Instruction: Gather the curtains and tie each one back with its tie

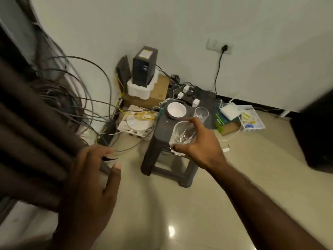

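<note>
Curtain (pixel 32 134): dark brown, standing in bunched folds at 9 o'clock and filling the left edge. It looks partly gathered but is not tied.
Cables (pixel 86 98): grey loops spill from behind the folds toward 10 o'clock, close enough to get caught in the bundle.
Stool (pixel 163 127): dark grey plastic, just past centre toward 1 o'clock, apart from the curtain.
Left hand (pixel 90 181): at 7 o'clock, fingers straight and spread, pressed flat against the folds to steady them rather than wrapping them.
Right hand (pixel 200 145): at 3 o'clock of centre, fingers curled round a drinking glass above the stool's near edge, so it is busy with something outside the task.
Drinking glass (pixel 182 134): clear and empty, tilted in that grip.
Bowl (pixel 176 110): white, on the stool at 12 o'clock from the held glass.
Second glass (pixel 201 113): upright just beside the bowl.
Tie: none visible, so the tying is all to come; a second curtain is not in view.
</note>
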The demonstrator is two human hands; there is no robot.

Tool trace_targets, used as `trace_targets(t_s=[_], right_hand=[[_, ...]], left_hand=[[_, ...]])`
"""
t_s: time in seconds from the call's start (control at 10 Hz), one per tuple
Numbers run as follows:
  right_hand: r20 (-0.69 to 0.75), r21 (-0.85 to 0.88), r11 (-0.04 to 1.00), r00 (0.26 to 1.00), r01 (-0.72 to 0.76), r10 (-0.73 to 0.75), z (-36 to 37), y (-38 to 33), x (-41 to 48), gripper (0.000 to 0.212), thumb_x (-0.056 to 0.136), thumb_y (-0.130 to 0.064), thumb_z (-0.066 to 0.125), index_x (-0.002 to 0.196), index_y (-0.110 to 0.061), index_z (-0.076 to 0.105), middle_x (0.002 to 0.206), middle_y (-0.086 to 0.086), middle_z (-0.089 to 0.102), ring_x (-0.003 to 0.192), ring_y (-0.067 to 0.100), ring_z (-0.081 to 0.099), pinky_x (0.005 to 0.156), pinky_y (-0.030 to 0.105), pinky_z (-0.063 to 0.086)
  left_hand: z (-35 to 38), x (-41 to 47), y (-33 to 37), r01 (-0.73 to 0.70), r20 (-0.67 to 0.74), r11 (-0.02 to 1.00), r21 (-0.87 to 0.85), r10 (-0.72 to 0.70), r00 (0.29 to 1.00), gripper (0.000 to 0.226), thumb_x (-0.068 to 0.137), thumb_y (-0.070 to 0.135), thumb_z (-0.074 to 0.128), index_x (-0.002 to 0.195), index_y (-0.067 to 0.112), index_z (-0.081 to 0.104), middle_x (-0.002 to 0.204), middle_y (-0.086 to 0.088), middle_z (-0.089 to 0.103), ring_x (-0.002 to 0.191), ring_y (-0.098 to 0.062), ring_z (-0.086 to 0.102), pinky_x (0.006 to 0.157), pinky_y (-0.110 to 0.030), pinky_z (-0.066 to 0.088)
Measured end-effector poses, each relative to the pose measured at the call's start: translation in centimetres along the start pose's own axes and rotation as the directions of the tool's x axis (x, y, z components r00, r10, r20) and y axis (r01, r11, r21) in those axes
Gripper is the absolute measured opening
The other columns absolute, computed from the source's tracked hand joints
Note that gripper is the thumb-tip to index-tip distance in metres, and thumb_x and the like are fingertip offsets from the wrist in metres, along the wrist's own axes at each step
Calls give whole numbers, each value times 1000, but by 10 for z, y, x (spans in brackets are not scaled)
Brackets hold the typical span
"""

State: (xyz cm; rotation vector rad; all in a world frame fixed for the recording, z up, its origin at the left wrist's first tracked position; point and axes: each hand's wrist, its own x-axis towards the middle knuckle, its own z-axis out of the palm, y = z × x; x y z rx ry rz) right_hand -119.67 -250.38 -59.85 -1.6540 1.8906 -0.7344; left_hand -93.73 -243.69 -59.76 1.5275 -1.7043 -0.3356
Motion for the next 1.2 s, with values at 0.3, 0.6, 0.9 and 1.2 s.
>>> trace_targets(t_s=[0.3,0.6,0.9,1.2], right_hand=[[-91,-108,974,978,-198,189,55,162,122,90,66,-45,86,142,-27,40,145,3,49,123,28,57,98,45,52],[-47,-78,970,973,-229,226,90,207,162,92,72,-40,87,147,-21,37,151,6,45,133,29,51,105,46,48],[-65,-45,954,954,-295,292,99,221,169,93,72,-43,86,147,-21,34,153,5,42,134,28,49,107,47,46],[-119,-186,928,945,-324,306,83,213,157,111,65,-71,79,152,-23,28,156,5,37,139,30,43,106,51,47]], left_hand=[[207,81,-27,-42,314,993,108,6,949,37,92,38,53,124,19,55,124,-5,56,113,-23,53,91,-40,48],[300,107,-25,-32,380,994,105,-11,925,37,90,36,60,124,23,53,123,-1,56,107,-18,55,85,-37,50],[317,119,-31,-40,388,995,96,0,922,37,90,35,59,124,22,54,123,-1,57,109,-18,53,87,-35,47],[308,125,-27,-44,367,991,127,-5,930,34,91,35,59,122,22,54,121,-1,58,106,-18,54,82,-30,44]])
